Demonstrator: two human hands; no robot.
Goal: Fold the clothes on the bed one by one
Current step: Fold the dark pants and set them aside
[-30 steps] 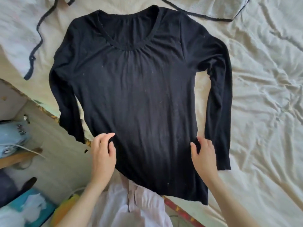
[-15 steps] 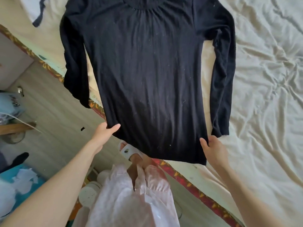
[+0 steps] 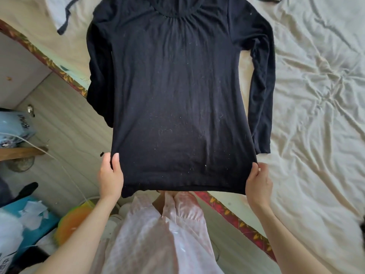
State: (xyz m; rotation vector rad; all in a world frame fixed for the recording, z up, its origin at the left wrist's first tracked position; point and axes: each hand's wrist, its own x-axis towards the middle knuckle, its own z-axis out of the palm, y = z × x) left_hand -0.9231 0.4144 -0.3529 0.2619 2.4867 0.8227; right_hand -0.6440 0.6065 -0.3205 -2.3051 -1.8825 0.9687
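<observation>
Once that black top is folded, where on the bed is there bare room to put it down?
The widest free patch is the wrinkled sheet right of the black top, past its sleeve. It is crowded at the top left, where a white garment lies, and below, where the left hand and right hand grip the hem.

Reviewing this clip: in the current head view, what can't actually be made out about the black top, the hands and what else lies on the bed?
- black top: collar and shoulders cut off by the top edge.
- left hand and right hand: fingers tucked under the hem, so the fabric hides them.
- white garment with dark trim: mostly outside the frame at top left; its type is unclear.
- bed: the part beneath the top is covered.
</observation>
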